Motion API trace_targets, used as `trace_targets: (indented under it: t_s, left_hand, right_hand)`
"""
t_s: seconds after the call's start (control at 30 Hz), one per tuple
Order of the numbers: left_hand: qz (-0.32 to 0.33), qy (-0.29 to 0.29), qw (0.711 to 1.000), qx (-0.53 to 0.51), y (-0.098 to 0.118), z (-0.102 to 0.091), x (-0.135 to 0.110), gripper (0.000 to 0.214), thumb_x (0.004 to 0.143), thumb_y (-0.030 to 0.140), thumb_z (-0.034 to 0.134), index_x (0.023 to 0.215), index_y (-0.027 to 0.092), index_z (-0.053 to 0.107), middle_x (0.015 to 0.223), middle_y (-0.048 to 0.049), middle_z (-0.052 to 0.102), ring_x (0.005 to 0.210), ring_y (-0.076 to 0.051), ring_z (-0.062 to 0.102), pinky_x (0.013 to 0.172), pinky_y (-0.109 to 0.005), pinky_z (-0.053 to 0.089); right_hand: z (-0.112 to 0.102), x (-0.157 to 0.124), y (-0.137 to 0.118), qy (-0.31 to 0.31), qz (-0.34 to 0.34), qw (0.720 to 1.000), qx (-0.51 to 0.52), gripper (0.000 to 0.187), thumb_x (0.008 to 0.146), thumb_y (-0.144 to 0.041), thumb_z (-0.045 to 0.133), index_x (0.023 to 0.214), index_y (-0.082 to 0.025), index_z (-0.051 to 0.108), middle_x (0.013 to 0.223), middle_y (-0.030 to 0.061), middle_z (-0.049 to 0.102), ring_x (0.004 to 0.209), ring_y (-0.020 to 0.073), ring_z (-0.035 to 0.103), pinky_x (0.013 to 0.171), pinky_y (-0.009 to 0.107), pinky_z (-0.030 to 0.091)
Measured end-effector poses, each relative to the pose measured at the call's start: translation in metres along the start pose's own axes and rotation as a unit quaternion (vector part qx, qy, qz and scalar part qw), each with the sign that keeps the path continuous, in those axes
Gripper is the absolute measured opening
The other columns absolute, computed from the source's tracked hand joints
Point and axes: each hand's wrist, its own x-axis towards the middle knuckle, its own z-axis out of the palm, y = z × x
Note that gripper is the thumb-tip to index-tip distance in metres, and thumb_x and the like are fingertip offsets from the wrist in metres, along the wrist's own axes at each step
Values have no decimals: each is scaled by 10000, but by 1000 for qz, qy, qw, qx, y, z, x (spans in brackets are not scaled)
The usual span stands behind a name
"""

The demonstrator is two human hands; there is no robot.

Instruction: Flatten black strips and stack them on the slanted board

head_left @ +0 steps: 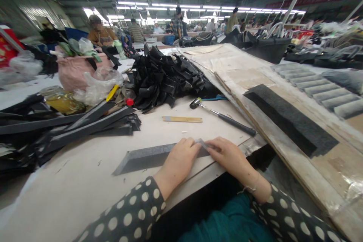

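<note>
Lying on the pale table (85, 196), the dark grey strip (147, 159) is part-hidden by the L hand (183, 159), laid across it; its R end is masked by the R hand's (229, 157) fingertips, so whether either grip is clamped can't be told. Bg workers (232, 22) are blurred. Just beyond, a wooden stick (182, 119) & hammer (235, 123) are seen; black pieces (164, 77) are heaped behind, long black strips (93, 124) are cut off at L edge, & R side is hemmed in by a slanted board (238, 60) w/ dark sheets (289, 117).
</note>
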Motion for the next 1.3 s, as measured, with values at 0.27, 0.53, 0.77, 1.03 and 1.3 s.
trace_targets:
  t_s: [0.27, 0.53, 0.77, 1.03, 1.3]
  left_hand:
    - [-4, -2, 1000, 1, 0, -1, 1, 268, 883, 187, 339, 1079, 214, 520, 896, -41, 501, 855, -178, 455, 779, -323, 420]
    - [-14, 1, 999, -30, -2, -1, 3, 228, 876, 216, 359, 1027, 223, 530, 898, -35, 508, 855, -176, 472, 757, -317, 418]
    - [-34, -6, 999, -35, -5, -2, 6, 253, 844, 233, 442, 1095, 211, 444, 930, -25, 527, 862, -174, 484, 751, -304, 420]
    - [12, -39, 998, 45, -2, -6, 7, 291, 885, 218, 341, 1136, 275, 477, 907, -24, 502, 833, -172, 469, 710, -298, 413]
    - [19, -36, 996, 74, -3, -2, 5, 327, 883, 198, 334, 1171, 289, 460, 910, -29, 488, 833, -173, 465, 706, -300, 408]
  right_hand:
    - [3, -5, -2, 10, -10, 1000, 1, 208, 814, -236, 469, 952, -203, 622, 833, 35, 602, 815, 167, 543, 753, 291, 415]
    - [5, -8, -13, -12, -74, 986, -150, 215, 827, -124, 407, 926, -159, 595, 808, 61, 555, 788, 182, 501, 732, 307, 402]
    - [12, -5, -24, -20, -107, 953, -283, 138, 769, -70, 470, 824, -144, 573, 792, 68, 541, 747, 201, 484, 667, 331, 394]
    - [-4, -10, 5, -39, -51, 998, -24, 199, 825, -226, 479, 980, -192, 599, 843, 38, 572, 814, 150, 528, 741, 269, 417]
    - [-2, -23, 7, -5, -56, 998, 6, 207, 845, -215, 450, 989, -197, 599, 882, 50, 569, 850, 157, 526, 786, 292, 421]
